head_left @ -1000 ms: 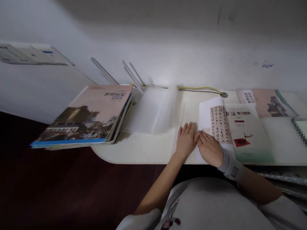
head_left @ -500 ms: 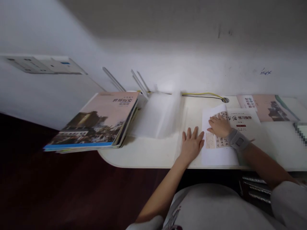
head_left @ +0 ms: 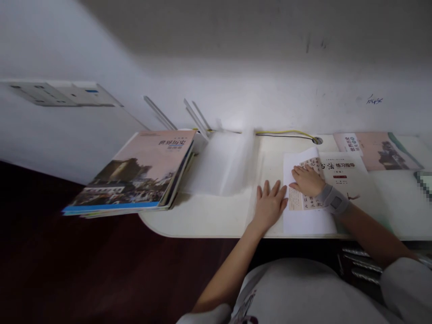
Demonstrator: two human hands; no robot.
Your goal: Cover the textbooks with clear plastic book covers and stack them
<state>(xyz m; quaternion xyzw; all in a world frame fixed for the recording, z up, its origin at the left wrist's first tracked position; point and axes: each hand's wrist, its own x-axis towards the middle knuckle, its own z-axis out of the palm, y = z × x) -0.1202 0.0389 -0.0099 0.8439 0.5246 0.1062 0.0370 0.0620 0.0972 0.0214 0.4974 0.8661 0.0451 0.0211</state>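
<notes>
My left hand [head_left: 269, 207] lies flat with fingers spread on the white desk [head_left: 199, 220], its fingertips close to the left edge of a white plastic-looking book cover sheet [head_left: 293, 222]. On that sheet rests my right hand [head_left: 308, 180], fingers stretched out over a strip printed with calligraphy [head_left: 309, 203]. The strip and sheet are folded out to the left of a pale calligraphy workbook [head_left: 347, 180], which lies face up. A grey band circles my right wrist. Whether my right fingers press the paper or just rest there I cannot tell.
A stack of books topped by a pink world history book [head_left: 141, 166] overhangs the desk's left end. A translucent sheet [head_left: 216, 166] lies beside it. Another pink book [head_left: 381, 150] sits at the back right, near a yellow cable [head_left: 290, 132] along the wall. Sockets [head_left: 60, 93] are at left.
My right hand has shifted slightly left and down across the printed strip. My left hand stays almost in place.
</notes>
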